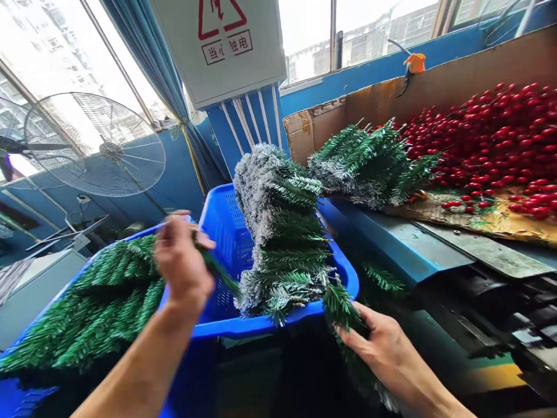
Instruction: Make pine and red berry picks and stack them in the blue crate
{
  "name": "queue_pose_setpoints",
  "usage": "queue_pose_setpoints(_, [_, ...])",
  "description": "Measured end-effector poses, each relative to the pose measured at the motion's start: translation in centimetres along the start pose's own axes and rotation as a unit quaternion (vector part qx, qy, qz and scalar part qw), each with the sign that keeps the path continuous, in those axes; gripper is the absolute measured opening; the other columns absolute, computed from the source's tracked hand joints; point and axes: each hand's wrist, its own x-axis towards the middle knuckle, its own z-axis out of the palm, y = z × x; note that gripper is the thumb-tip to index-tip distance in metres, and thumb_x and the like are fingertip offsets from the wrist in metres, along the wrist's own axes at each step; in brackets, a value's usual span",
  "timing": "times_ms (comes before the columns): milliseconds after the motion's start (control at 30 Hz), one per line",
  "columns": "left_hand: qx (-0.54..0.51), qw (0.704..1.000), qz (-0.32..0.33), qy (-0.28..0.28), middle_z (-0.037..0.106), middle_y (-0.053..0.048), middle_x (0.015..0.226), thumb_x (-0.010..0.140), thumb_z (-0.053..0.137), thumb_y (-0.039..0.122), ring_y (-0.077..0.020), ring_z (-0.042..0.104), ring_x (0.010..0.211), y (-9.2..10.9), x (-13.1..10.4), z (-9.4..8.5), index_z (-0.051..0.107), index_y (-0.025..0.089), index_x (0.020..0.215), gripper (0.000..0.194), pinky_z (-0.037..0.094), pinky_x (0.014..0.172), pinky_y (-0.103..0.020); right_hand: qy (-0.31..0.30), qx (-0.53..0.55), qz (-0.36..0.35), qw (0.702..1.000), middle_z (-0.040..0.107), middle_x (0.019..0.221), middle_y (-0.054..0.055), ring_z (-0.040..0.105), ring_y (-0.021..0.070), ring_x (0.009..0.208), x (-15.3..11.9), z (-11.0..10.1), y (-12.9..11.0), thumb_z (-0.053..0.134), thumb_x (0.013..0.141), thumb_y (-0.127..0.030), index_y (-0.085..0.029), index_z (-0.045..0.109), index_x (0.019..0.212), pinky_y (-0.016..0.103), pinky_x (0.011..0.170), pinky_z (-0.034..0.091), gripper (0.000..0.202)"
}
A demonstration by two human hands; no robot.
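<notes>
My left hand point(183, 258), smeared by motion, is closed around a thin green pine sprig point(221, 276) over the left side of a blue basket point(217, 212). At the basket's near right corner, my right hand point(385, 345) pinches an artificial pine branch point(339, 305) between thumb and fingers. A whitish, frosted part of that branch shows below the hand. Between my hands, a stack of frosted artificial pine branches point(291, 226) lies in the basket, white tips to the left and green parts to the right.
Plain green pine branches point(108, 296) fill another blue basket at left. On the right, a cardboard box point(315, 136) holds red berries point(491, 145), with more frosted branches point(369, 162) at its edge. A dark machine point(470, 296) stands below it. Behind are a fan point(111, 151) and an electrical box point(226, 75).
</notes>
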Motion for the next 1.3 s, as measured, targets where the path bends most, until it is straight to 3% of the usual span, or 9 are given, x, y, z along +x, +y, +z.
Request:
queue_pose_setpoints(100, [-0.02, 0.957, -0.221, -0.188, 0.05, 0.006, 0.059, 0.082, 0.065, 0.041, -0.0063, 0.041, 0.047, -2.3, -6.8, 3.7, 0.065, 0.019, 0.099, 0.028, 0.033, 0.044, -0.019, 0.056, -0.044, 0.006, 0.997, 0.057, 0.07, -0.001, 0.052, 0.0169, 0.065, 0.3, -0.4, -0.7, 0.048, 0.089, -0.047, -0.019, 0.063, 0.083, 0.022, 0.057, 0.041, 0.032])
queue_pose_setpoints(233, [-0.092, 0.906, -0.377, -0.168, 0.058, 0.001, 0.069, 0.081, 0.065, 0.045, -0.0085, 0.05, 0.062, -6.0, -14.9, 7.9, 0.068, 0.017, 0.088, 0.029, 0.041, 0.059, -0.018, 0.122, -0.108, 0.03, 0.986, 0.059, 0.068, 0.0, 0.05, 0.0172, 0.06, -0.2, -1.9, -0.8, 0.047, 0.088, -0.05, -0.021, 0.061, 0.085, 0.023, 0.054, 0.041, 0.032])
queue_pose_setpoints(333, [-0.159, 0.875, -0.431, -0.154, 0.061, 0.001, 0.072, 0.081, 0.065, 0.046, -0.0088, 0.052, 0.065, -7.6, -18.3, 9.0, 0.066, 0.017, 0.083, 0.028, 0.042, 0.064, -0.018, 0.14, -0.155, 0.044, 0.977, 0.063, 0.072, 0.002, 0.054, 0.0193, 0.061, -1.2, -3.1, 0.1, 0.044, 0.088, -0.049, -0.022, 0.061, 0.087, 0.025, 0.055, 0.043, 0.031])
queue_pose_setpoints(600, [-0.148, 0.876, -0.409, -0.209, 0.07, -0.01, 0.104, 0.081, 0.058, 0.057, -0.0206, 0.061, 0.098, -8.8, -23.0, 10.1, 0.069, 0.015, 0.101, 0.048, 0.043, 0.09, -0.028, 0.119, -0.279, 0.031, 0.952, 0.067, 0.082, 0.004, 0.064, 0.021, 0.07, -4.3, -5.1, 2.0, 0.039, 0.093, -0.034, -0.025, 0.063, 0.096, 0.027, 0.059, 0.047, 0.026])
queue_pose_setpoints(700, [-0.133, 0.869, -0.416, -0.234, 0.07, -0.01, 0.097, 0.082, 0.062, 0.05, -0.0218, 0.061, 0.103, -9.6, -24.1, 10.9, 0.069, 0.014, 0.086, 0.036, 0.042, 0.094, -0.031, 0.1, -0.274, 0.037, 0.956, 0.068, 0.092, 0.008, 0.066, 0.0228, 0.08, -5.4, -5.9, 3.0, 0.036, 0.094, -0.034, -0.021, 0.063, 0.104, 0.03, 0.065, 0.052, 0.032])
queue_pose_setpoints(833, [-0.171, 0.845, -0.479, -0.162, 0.068, -0.004, 0.078, 0.081, 0.064, 0.047, -0.018, 0.065, 0.087, -11.4, -24.2, 11.4, 0.06, 0.017, 0.08, 0.03, 0.049, 0.08, -0.03, 0.115, -0.149, 0.067, 0.98, 0.061, 0.122, 0.009, 0.059, 0.0226, 0.11, -7.2, -7.3, 4.5, 0.039, 0.096, -0.042, -0.019, 0.05, 0.133, 0.033, 0.091, 0.05, 0.045])
queue_pose_setpoints(1000, [-0.168, 0.809, -0.519, -0.221, 0.06, 0.002, 0.064, 0.079, 0.068, 0.044, -0.0091, 0.056, 0.058, -12.0, -25.5, 10.6, 0.06, 0.017, 0.091, 0.031, 0.043, 0.058, -0.02, 0.237, -0.101, 0.156, 0.954, 0.069, 0.089, 0.004, 0.066, 0.0196, 0.077, -8.2, -8.2, 5.3, 0.046, 0.092, -0.052, -0.022, 0.063, 0.109, 0.028, 0.071, 0.054, 0.039])
queue_pose_setpoints(1133, [-0.225, 0.746, -0.578, -0.245, 0.066, -0.001, 0.073, 0.079, 0.07, 0.038, -0.0115, 0.062, 0.068, -11.2, -27.8, 10.3, 0.062, 0.017, 0.091, 0.026, 0.046, 0.066, -0.022, 0.269, -0.046, 0.147, 0.951, 0.068, 0.087, 0.004, 0.063, 0.0186, 0.076, -6.9, -7.7, 5.2, 0.054, 0.089, -0.051, -0.021, 0.065, 0.101, 0.026, 0.069, 0.052, 0.034])
queue_pose_setpoints(1300, [-0.237, 0.739, -0.594, -0.21, 0.07, -0.005, 0.084, 0.078, 0.071, 0.04, -0.017, 0.066, 0.084, -11.2, -29.0, 10.4, 0.066, 0.015, 0.091, 0.028, 0.048, 0.079, -0.027, 0.265, -0.003, 0.148, 0.953, 0.068, 0.094, 0.006, 0.063, 0.0207, 0.085, -6.5, -7.1, 5.8, 0.058, 0.088, -0.049, -0.019, 0.069, 0.097, 0.03, 0.079, 0.052, 0.033])
